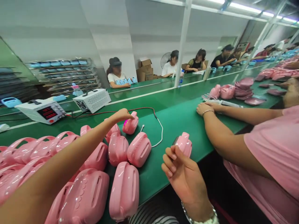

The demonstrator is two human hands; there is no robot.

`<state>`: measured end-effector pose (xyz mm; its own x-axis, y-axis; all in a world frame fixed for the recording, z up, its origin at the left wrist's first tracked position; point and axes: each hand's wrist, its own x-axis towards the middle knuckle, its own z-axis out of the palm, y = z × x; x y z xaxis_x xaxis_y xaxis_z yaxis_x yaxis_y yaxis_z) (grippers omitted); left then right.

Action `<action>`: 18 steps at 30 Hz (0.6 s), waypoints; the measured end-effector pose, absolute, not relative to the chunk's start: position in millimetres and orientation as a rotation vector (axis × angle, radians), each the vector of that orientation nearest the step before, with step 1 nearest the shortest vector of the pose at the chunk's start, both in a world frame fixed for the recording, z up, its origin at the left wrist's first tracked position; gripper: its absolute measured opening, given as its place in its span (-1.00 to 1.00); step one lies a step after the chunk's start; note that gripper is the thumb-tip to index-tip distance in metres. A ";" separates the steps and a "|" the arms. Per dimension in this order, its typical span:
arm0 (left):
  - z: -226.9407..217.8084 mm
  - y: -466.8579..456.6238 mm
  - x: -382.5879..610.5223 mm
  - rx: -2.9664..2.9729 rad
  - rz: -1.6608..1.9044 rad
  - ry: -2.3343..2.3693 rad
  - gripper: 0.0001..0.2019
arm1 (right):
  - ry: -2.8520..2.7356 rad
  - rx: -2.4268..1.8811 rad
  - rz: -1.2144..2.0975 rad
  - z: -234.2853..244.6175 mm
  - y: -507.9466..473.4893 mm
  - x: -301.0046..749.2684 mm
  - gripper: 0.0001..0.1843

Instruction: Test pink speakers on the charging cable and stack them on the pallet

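My left hand reaches across to a small pink plastic device with a raised handle and a lit magenta display on its side. The fingers close at the device's top; their far side is hidden. Closer to me, my right hand is raised with curled fingers, and I see nothing in them. Just beyond its thumb stands another pink device, partly covered by the hand. Between the hands lies a white cable with a small plug end, joined to a red-and-black lead.
Rows of pink devices crowd the left side of the green table. A power supply with red digits stands behind them. At right, a co-worker's forearms rest near pink parts. Other people sit across the line.
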<state>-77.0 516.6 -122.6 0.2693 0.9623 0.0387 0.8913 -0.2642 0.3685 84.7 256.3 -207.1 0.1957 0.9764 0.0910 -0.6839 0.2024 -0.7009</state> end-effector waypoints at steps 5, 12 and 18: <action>-117.8 506.4 -60.5 2.395 0.387 1.704 -0.70 | -0.419 -0.402 1.387 -209.4 261.8 85.5 -0.76; -117.0 483.7 -32.6 2.522 0.518 1.495 -0.77 | -0.464 -0.442 1.273 -208.9 256.1 89.8 -0.75; -137.7 476.8 -5.3 2.512 0.477 1.394 -0.77 | -0.578 -0.515 1.232 -214.9 241.0 81.4 -0.73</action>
